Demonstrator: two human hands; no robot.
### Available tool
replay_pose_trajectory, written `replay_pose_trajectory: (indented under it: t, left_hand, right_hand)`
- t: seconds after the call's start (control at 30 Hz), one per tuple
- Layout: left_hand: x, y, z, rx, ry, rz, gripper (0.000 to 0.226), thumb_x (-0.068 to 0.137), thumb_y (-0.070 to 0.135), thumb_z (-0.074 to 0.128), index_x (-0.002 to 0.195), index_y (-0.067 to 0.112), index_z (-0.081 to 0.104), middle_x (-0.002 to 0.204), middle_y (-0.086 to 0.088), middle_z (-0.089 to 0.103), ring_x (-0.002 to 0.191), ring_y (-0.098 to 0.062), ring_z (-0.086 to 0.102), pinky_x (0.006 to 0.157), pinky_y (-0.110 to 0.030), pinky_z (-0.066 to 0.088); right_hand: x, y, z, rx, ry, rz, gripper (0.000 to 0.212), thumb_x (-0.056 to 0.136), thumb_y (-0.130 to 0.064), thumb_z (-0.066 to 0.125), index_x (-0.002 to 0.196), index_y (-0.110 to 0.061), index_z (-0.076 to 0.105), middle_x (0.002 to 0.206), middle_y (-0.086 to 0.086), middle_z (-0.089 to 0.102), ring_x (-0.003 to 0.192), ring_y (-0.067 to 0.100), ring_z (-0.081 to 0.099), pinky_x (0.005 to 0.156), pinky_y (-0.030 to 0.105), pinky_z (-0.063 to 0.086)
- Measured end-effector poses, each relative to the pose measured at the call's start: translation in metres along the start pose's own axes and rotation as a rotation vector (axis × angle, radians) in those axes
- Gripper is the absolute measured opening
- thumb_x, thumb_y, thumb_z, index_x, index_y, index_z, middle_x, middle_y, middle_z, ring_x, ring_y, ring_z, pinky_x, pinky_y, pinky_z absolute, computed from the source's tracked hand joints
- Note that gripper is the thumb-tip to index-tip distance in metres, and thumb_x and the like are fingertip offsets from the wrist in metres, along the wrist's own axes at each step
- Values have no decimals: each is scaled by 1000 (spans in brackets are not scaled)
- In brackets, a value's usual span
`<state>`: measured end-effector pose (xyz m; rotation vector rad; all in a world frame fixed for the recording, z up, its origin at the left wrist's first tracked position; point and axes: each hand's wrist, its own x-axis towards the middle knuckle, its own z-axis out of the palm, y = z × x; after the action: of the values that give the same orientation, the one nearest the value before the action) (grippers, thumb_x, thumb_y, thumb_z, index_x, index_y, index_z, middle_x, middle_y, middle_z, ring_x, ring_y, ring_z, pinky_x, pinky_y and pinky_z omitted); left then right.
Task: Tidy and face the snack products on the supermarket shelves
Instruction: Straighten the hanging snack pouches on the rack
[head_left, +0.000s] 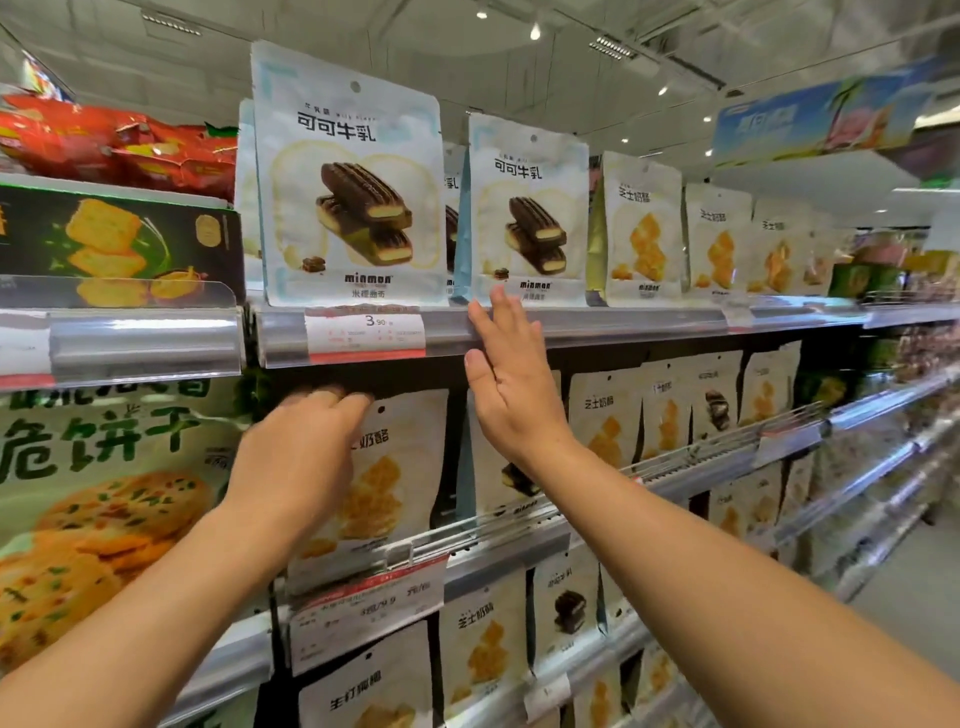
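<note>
Left hand (296, 457) grips cheese pouch (387, 483); right hand (511, 379) flat.

Two bare hands show. On the top shelf, two white stand-up pouches printed with chocolate biscuits (349, 176) face front, beside at least three pale-yellow pouches printed with cheese crackers (641, 231); further ones blur. One red-and-white price tag (364, 332) is legible.

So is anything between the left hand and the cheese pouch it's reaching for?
No. The left hand is already on the cheese pouch, fingers curled over its top edge under the shelf rail. The right hand is open beside it, not blocking.
</note>
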<state>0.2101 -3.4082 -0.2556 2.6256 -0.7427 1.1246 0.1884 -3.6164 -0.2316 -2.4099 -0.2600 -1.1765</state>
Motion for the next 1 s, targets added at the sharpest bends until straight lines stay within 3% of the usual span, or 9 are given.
replay_pose_trajectory:
  t: [0.07,0.13,0.23,0.3,0.4,0.6,0.7,0.83,1.0]
  left_hand:
    - [-9,7,-11,-36,67,102,46,69,-9,73,112,5,69,86,-12,67,78,-35,60,49,-41,53]
    - [-13,15,-23,-46,135,178,45,65,-10,76,108,2,70,83,-13,66,74,-34,59,45,-39,51]
    - [-7,30,-42,-83,218,274,34,69,-7,74,102,2,71,85,-14,67,77,-36,61,49,-44,53]
    - [1,44,-52,-128,243,300,29,70,-7,72,98,2,71,84,-15,67,76,-36,60,53,-47,53]
    - [8,76,-58,-201,255,293,32,65,-11,75,93,3,72,80,-13,67,71,-35,61,55,-44,53]
    - [14,181,-19,-414,-28,244,22,81,25,76,101,18,72,91,-1,71,86,-26,64,73,-40,52]
    - [20,246,11,-479,-158,276,18,85,37,68,96,23,71,82,6,68,77,-16,62,69,-35,50]
    - [31,330,47,-431,-252,294,5,88,34,65,86,31,68,78,16,64,72,0,57,68,-30,54]
    - [58,424,87,-453,-352,337,8,89,38,62,89,31,67,78,16,63,75,-1,58,71,-31,56]
  right_hand:
    - [-16,-2,-4,14,-95,-25,63,97,-40,37,154,-21,17,163,-2,-4,146,8,-16,121,37,-7]
    - [-32,-3,-9,-36,-210,-145,68,94,-45,47,153,-22,21,163,-1,-4,147,9,-15,121,38,-3]
    - [-37,-14,-23,-72,-216,-245,65,88,-39,64,144,-17,40,156,5,29,146,17,16,121,43,13]
    - [-31,-21,-40,-55,-85,-243,45,84,-28,70,126,-17,59,127,2,60,121,18,49,107,44,37]
    - [-32,-11,-74,-36,-94,-164,16,81,-20,69,96,-23,66,88,-8,66,85,13,59,76,42,51]
    - [-96,73,-169,-179,-303,42,21,81,-35,73,75,-34,53,67,-18,53,71,8,54,62,28,45]
    - [-136,133,-228,-259,-384,167,26,81,-40,72,70,-31,50,70,-14,56,74,10,55,62,29,45]
    - [-172,204,-301,-396,-421,285,28,81,-43,71,69,-33,48,75,-14,56,76,9,53,64,29,44]
    - [-200,278,-370,-498,-428,425,25,83,-44,68,73,-27,53,73,-12,57,76,11,54,67,31,49]
